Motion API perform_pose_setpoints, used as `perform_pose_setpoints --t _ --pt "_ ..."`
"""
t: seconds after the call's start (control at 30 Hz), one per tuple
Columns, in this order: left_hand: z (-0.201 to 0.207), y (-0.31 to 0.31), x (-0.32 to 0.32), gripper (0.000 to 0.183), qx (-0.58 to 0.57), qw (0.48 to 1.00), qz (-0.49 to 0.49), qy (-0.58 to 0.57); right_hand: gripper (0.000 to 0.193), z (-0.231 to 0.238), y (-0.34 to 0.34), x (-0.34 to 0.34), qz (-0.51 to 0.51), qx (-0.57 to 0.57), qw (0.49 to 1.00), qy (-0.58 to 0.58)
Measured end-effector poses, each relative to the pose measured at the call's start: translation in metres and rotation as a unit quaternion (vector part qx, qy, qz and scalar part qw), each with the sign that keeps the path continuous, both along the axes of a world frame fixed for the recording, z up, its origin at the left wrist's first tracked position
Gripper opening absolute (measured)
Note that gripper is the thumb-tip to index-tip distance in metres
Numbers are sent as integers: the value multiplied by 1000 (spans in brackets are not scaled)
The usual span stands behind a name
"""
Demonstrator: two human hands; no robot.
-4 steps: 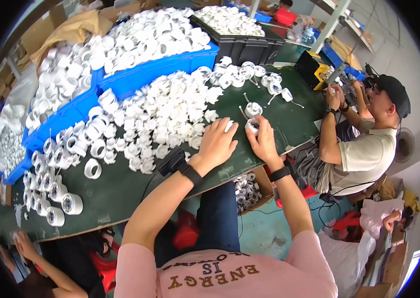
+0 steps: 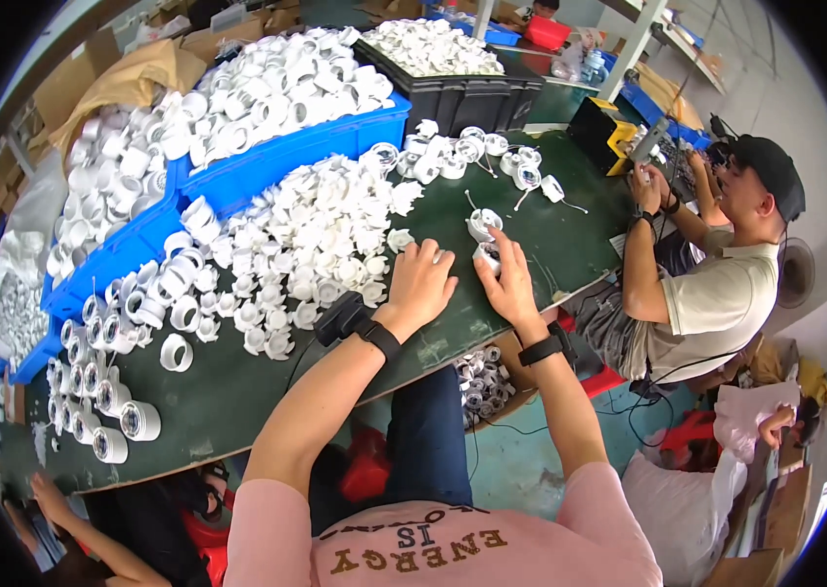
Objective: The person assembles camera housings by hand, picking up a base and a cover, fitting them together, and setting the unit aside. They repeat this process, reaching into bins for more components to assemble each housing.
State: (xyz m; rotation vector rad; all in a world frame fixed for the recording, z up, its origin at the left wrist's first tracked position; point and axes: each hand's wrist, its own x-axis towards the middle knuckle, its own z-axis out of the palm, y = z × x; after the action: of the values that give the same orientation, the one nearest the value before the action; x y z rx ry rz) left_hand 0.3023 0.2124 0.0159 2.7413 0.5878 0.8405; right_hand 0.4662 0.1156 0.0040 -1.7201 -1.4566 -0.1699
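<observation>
Your shirt (image 2: 272, 528) is pink, your wristbands (image 2: 377, 338) black, the tabletop (image 2: 228, 396) dark green, the piled parts (image 2: 311, 220) white, the bins (image 2: 301, 152) blue or black

Dark green surface (image 2: 570, 240), kinda scuffed near the front edge. There's a big heap of white plastic bits (image 2: 311, 215) mid-surface, blue bins (image 2: 301, 147) and a black crate (image 2: 472, 101) behind, chunky white cylinders (image 2: 112, 397) bunched on the left, plus some wired white pieces (image 2: 527, 178) over toward the back right.

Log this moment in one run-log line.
left hand: beside heap of white parts | right hand: holding round white part | blue bin: piled with white rings | black crate: heaped
</observation>
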Motion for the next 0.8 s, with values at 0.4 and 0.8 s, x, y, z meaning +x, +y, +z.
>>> perform_pose_setpoints --t 0.4,0.8 --pt "-2 28 14 20 -115 988 89 -48 38 2 9 0 21 19 999 -15" --pt "15 -74 -168 14 -175 973 56 -141 38 25 36 -43 150 -70 978 124"
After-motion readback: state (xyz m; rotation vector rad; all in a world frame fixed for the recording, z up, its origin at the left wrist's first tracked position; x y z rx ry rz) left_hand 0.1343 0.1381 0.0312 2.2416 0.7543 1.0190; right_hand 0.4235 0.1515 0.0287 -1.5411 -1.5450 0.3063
